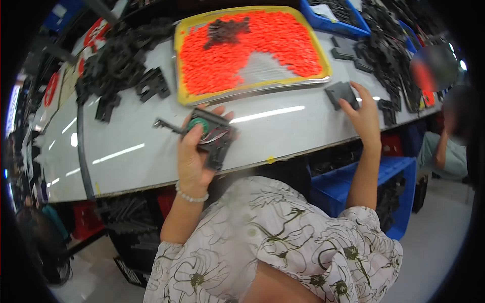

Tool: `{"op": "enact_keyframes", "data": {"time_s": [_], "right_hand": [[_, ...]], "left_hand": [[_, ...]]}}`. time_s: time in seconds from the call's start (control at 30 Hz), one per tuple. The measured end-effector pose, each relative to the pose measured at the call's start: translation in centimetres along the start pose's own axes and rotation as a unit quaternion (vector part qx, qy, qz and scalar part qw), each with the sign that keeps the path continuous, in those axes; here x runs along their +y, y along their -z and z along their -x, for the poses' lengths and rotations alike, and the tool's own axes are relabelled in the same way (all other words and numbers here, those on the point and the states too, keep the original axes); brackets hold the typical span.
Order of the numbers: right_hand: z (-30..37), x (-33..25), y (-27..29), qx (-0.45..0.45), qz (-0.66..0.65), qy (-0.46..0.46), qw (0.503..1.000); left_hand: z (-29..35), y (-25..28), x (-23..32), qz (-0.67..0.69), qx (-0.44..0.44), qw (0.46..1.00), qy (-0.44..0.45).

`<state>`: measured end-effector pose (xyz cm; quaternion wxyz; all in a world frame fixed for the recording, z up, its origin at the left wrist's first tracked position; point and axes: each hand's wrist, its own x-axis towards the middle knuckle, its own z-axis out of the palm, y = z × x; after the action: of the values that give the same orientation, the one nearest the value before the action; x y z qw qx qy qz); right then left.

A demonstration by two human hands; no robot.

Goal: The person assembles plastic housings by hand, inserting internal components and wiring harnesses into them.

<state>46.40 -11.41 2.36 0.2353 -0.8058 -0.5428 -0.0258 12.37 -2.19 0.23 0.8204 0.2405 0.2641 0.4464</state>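
Note:
My left hand (189,164) is closed around a dark grey plastic housing (218,147), held above the near edge of the table. Set in the housing is a round green part (199,126), with thin wires beside it; my thumb lies next to it. A narrow dark arm (166,124) sticks out to the left of the housing. Farther right, my right hand (365,118) has its thumb and fingers on a dark grey box-shaped plastic piece (339,95) at the tabletop. Whether that piece is lifted off the surface I cannot tell.
A yellow-rimmed tray (185,97) holds many orange-red pieces (212,68) and a dark clump (227,31). Dark plastic parts (113,63) pile up at left, more (386,55) at right. Blue bins (336,25) stand behind and below (404,202). Another person (444,144) is at far right.

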Motion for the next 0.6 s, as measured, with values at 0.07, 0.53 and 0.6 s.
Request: {"op": "enact_keyframes", "data": {"time_s": [0.07, 0.53, 0.6], "right_hand": [[0.2, 1.5, -0.5, -0.05, -0.038, 0.01, 0.998], [-1.0, 0.6, 0.4, -0.113, 0.025, 0.055, 0.992], [-1.5, 0.7, -0.2, -0.114, 0.009, 0.113, 0.987]], "left_hand": [[0.2, -0.2, -0.2, 0.037, 0.02, 0.999, -0.014], [0.1, 0.1, -0.3, 0.015, 0.016, 1.0, 0.011], [0.4, -0.1, -0.5, 0.022, 0.027, 0.999, 0.012]]}}
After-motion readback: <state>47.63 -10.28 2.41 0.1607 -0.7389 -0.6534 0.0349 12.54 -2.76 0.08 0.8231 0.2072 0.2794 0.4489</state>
